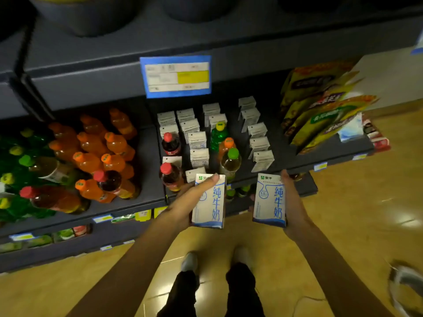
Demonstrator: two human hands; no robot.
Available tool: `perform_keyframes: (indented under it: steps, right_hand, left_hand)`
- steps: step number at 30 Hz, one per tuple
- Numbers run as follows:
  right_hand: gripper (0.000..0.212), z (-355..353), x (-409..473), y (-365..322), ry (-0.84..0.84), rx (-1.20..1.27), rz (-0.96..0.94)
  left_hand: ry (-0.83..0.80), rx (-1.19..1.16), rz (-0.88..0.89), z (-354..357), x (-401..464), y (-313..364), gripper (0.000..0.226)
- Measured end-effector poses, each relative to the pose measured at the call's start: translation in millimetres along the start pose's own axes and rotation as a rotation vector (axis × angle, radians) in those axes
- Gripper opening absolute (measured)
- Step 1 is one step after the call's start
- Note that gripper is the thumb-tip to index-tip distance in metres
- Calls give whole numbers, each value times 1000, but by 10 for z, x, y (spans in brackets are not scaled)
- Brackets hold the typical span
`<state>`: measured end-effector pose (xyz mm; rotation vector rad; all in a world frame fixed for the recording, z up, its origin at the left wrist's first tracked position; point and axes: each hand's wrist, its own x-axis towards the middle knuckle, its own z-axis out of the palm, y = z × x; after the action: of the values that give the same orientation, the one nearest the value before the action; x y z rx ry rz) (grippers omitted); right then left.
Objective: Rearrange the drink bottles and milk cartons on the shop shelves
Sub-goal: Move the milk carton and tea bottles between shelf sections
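My left hand (183,203) grips a white milk carton with blue print (211,207), held upright in front of the shelf edge. My right hand (291,202) holds a second matching milk carton (270,200) beside it. Behind them, on the dark shelf (151,156), stand several rows of white milk cartons (196,138) mixed with bottles: two red-capped dark bottles (170,143), a green bottle with a yellow cap (218,133), an orange bottle (226,145) and a green-capped pale bottle (231,161). Left of a divider sit several orange drink bottles (98,143).
Green and dark bottles (27,165) crowd the shelf's far left. Yellow snack bags (320,106) lean at the right end. A blue price tag (176,76) hangs from the upper shelf. More goods sit on a lower shelf (68,234). My feet stand on the tan floor (343,225).
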<state>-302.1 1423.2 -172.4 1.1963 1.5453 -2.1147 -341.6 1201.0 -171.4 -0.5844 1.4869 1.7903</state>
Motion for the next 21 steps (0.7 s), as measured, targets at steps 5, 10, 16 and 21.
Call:
perform_keyframes:
  steps: [5, 10, 16, 21]
  right_hand:
    - [87, -418, 195, -222, -27, -87, 49]
    - [128, -754, 385, -318, -42, -211, 56]
    - [136, -856, 522, -419, -89, -208, 96]
    - [130, -810, 616, -441, -141, -233, 85]
  left_hand:
    - [82, -128, 101, 574, 350, 149, 69]
    - [128, -185, 223, 837, 690, 286, 92]
    - [228, -118, 194, 914, 879, 318, 63]
    - [217, -156, 168, 857, 888, 403, 92]
